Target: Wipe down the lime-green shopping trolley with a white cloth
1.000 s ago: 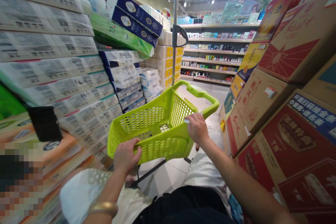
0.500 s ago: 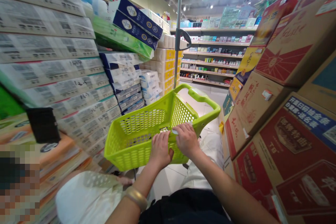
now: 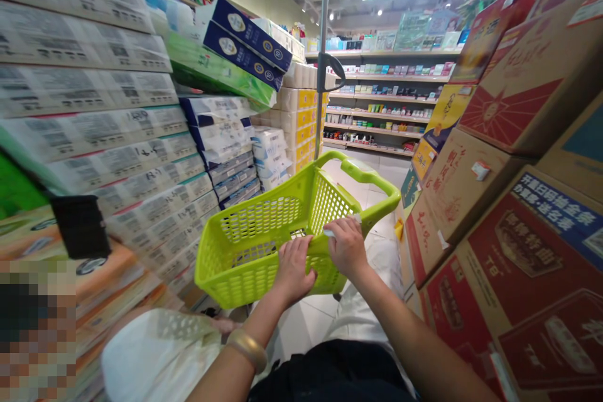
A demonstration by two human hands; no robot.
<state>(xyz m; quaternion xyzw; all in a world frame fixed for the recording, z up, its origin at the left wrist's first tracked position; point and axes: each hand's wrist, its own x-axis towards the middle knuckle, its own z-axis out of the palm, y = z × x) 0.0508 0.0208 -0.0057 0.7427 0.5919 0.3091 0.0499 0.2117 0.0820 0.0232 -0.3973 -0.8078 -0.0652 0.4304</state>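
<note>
A lime-green shopping cart (image 3: pixel 264 220) with perforated plastic walls stands in front of me, its handle pointing away to the right. My left hand (image 3: pixel 296 267) is closed over the near side rim, fingers over the top and thumb on the outer side. Farther along that rim is my right hand (image 3: pixel 347 248), its fingers bent over a thin white piece (image 3: pixel 330 233), like a tissue or wipe, which lies against the plastic. Most of the white piece is hidden under the fingers. The cart basket holds nothing that I can see.
Packs of paper goods (image 3: pixel 113 94) are stacked high on the left, and cardboard cartons (image 3: pixel 471 201) on the right. A metal pole (image 3: pixel 323 31) rises behind the cart. Shelves of small goods (image 3: pixel 381 94) line the back. A person in white (image 3: pixel 160 352) is close at lower left.
Both hands have shifted slightly to the right, and the cart has moved a little the same way. Their hold on the rim looks the same.
</note>
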